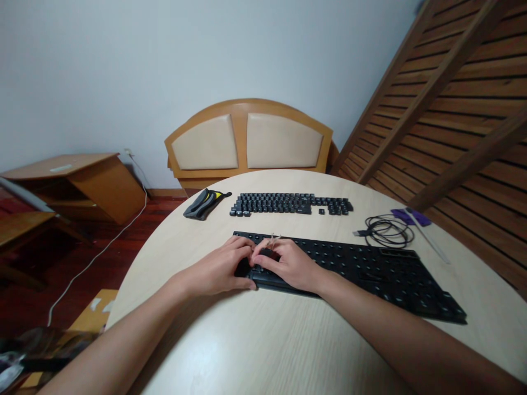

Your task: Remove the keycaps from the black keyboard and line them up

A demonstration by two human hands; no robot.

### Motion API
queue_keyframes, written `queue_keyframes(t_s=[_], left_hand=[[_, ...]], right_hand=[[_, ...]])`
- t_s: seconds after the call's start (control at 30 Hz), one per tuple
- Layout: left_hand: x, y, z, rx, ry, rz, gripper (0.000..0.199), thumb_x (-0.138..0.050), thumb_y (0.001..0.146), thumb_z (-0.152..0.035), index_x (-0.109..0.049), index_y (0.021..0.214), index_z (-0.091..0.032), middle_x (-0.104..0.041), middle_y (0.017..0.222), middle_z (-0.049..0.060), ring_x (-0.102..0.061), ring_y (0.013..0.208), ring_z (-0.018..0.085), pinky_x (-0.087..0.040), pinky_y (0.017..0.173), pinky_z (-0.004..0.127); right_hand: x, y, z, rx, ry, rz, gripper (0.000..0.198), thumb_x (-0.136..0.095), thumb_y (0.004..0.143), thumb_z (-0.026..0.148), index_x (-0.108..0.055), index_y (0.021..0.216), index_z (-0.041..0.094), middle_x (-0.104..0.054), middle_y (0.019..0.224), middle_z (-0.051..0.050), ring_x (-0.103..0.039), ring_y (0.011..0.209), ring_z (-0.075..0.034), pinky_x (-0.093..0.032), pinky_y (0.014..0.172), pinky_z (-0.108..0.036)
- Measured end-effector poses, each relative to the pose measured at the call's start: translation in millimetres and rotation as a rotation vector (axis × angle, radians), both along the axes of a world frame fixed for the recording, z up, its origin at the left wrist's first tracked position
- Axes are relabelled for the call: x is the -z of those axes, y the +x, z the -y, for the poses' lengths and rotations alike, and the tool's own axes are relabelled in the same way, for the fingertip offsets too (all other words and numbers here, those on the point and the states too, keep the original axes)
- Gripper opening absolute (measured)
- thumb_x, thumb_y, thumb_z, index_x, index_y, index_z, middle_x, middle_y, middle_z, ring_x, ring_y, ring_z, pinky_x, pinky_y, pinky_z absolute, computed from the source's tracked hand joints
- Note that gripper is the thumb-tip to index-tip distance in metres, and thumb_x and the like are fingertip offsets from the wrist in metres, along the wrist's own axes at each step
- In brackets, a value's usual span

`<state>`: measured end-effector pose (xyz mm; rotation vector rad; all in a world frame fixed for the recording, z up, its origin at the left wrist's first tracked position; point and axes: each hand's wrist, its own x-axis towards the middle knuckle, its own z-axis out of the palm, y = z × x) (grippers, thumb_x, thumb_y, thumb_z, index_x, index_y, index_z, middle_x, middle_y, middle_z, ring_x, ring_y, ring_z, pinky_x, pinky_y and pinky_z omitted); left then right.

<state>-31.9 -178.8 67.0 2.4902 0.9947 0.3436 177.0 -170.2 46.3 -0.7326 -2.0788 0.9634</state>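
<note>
A black keyboard base, its keycaps off and its switches bare, lies at a slant across the round table. My left hand is closed on the base's left end, with the thumb along the front edge and bent fingers on top. Beside those fingertips, over the same end, my right hand is curled around a small dark tool that looks like a keycap puller. Thin wire prongs stick up above its fingers. The fingertips of both hands nearly meet, and what lies beneath them is hidden.
Loose black keycaps lie in rows behind the base. A dark pouch with yellow is at back left. On the right are a coiled USB cable, a purple cloth and a thin light stick. The table has a rounded edge.
</note>
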Motion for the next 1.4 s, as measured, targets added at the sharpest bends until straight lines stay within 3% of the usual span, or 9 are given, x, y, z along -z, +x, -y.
queue_keyframes(t_s=[0.3,0.47,0.57,0.73,0.87,1.0,1.13,1.23,1.4], left_hand=[[-6.3,-4.5,-1.3,0.031,-0.085,0.06,0.027,-0.068,0.087,-0.034,-0.064,0.11,-0.022,-0.059,0.118,0.009,-0.052,0.115,0.027,-0.043,0.1,0.042],[-13.1,-7.2,-0.2,0.039,-0.151,0.198,0.029,-0.064,0.087,-0.024,-0.056,0.114,-0.02,-0.06,0.115,0.007,-0.056,0.106,0.023,-0.045,0.095,0.039],[-13.5,-4.6,2.3,0.027,-0.101,0.3,0.029,-0.061,0.089,-0.027,-0.052,0.116,-0.018,-0.058,0.116,0.009,-0.055,0.105,0.023,-0.046,0.093,0.037],[-9.6,5.7,8.2,0.02,0.065,0.392,0.033,-0.062,0.089,-0.031,-0.054,0.118,-0.017,-0.056,0.106,0.008,-0.054,0.092,0.02,-0.047,0.083,0.034],[-5.9,12.9,12.7,0.05,0.165,0.347,0.013,-0.055,0.093,-0.026,-0.062,0.101,-0.017,-0.059,0.089,0.005,-0.055,0.08,0.017,-0.045,0.074,0.03],[-1.8,15.1,14.6,-0.017,0.193,0.268,0.009,-0.051,0.093,-0.022,-0.059,0.092,-0.018,-0.062,0.078,0.002,-0.056,0.07,0.015,-0.043,0.066,0.027],[0.2,15.1,12.1,-0.126,0.173,0.213,0.01,-0.049,0.094,-0.024,-0.055,0.09,-0.018,-0.062,0.072,0.0,-0.055,0.06,0.013,-0.04,0.058,0.024],[1.1,14.9,7.9,-0.17,0.168,0.153,0.014,-0.045,0.096,-0.027,-0.056,0.091,-0.018,-0.062,0.069,-0.001,-0.055,0.057,0.014,-0.039,0.057,0.025],[5.8,13.4,0.1,-0.188,0.142,0.012,0.028,-0.039,0.1,-0.032,-0.06,0.087,-0.018,-0.064,0.067,0.002,-0.059,0.058,0.015,-0.039,0.058,0.026]], right_hand=[[6.2,0.9,-1.7,-0.085,0.099,0.067,0.018,-0.059,0.094,0.026,-0.071,0.106,0.023,-0.073,0.108,-0.001,-0.067,0.098,-0.016,-0.048,0.09,-0.027],[5.5,1.3,-1.3,-0.064,0.116,0.16,0.024,-0.058,0.094,0.027,-0.066,0.117,0.022,-0.071,0.115,-0.003,-0.068,0.094,-0.016,-0.05,0.086,-0.028],[2.2,0.5,0.0,-0.054,0.136,0.229,0.028,-0.057,0.095,0.03,-0.062,0.12,0.018,-0.071,0.112,-0.006,-0.069,0.09,-0.018,-0.051,0.083,-0.03],[2.7,-0.7,0.4,-0.069,0.23,0.295,0.019,-0.055,0.096,0.03,-0.065,0.103,0.016,-0.071,0.104,-0.009,-0.067,0.094,-0.021,-0.05,0.087,-0.032],[4.1,-1.2,-0.4,-0.126,0.287,0.363,0.018,-0.053,0.096,0.023,-0.064,0.105,0.013,-0.07,0.1,-0.011,-0.065,0.093,-0.022,-0.05,0.085,-0.033],[-8.5,2.8,2.0,-0.145,0.288,0.46,0.017,-0.06,0.092,0.026,-0.064,0.103,0.015,-0.068,0.1,-0.009,-0.062,0.093,-0.022,-0.05,0.086,-0.034],[-20.4,14.8,7.4,-0.116,0.276,0.574,0.048,-0.074,0.079,0.041,-0.061,0.118,0.015,-0.064,0.117,-0.012,-0.057,0.111,-0.028,-0.047,0.097,-0.041],[-14.6,23.7,12.7,-0.099,0.285,0.603,0.063,-0.072,0.081,0.044,-0.053,0.133,0.014,-0.055,0.137,-0.015,-0.048,0.128,-0.03,-0.039,0.108,-0.045],[7.0,28.4,21.5,0.0,0.333,0.571,0.05,-0.062,0.09,0.04,-0.054,0.134,0.017,-0.05,0.145,-0.013,-0.04,0.138,-0.027,-0.031,0.116,-0.045]])
